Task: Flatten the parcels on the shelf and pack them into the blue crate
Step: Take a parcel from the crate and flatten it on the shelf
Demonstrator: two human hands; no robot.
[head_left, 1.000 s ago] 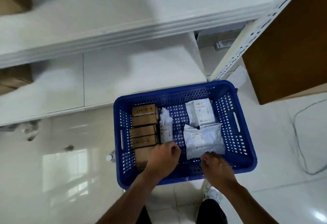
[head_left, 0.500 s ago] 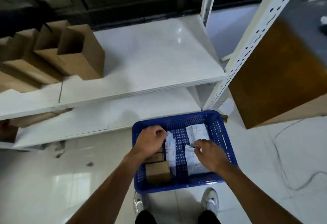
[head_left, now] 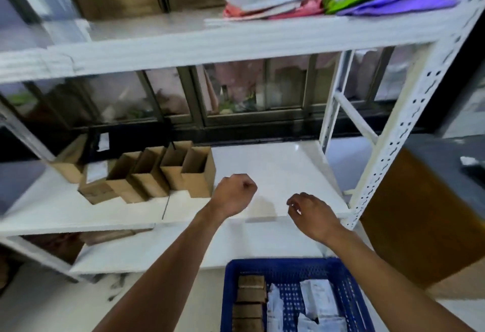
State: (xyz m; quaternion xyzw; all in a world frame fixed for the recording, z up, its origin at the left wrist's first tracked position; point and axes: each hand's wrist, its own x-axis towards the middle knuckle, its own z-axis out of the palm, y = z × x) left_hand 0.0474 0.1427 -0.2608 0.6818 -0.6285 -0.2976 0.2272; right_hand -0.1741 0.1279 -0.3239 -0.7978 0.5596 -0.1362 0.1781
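- The cardboard boxes (head_left: 149, 177) to be flattened stand upright in a touching row on the left half of the middle shelf (head_left: 275, 174). The nearest box (head_left: 199, 177) is just left of the left hand (head_left: 235, 195).
- The left hand hovers over the shelf with its fingers curled into a loose fist and holds nothing.
- The right hand (head_left: 312, 216) hangs near the shelf's front edge, well apart from the boxes. Its fingers are slackly bent and it is empty too.
- The blue crate (head_left: 283, 263) sits on the floor below the shelf. Flat brown parcels (head_left: 250, 292) are stacked along its left side and white poly bags (head_left: 319, 300) lie on its right.
- The boxes look like thin, light card that is probably empty, though motion blur hides whether their tops are open or taped.
- Such card should be stiff along its folded edges but weak across the open section. Pressing two opposite corners together ought to collapse it.
- A good hold would be one hand on each narrow side of the nearest box, near the top rim, lifting it away from its neighbour first.
- Once flat, the card will be slippery and springy, so a pinch across the fold should keep it closed on the way to the crate.
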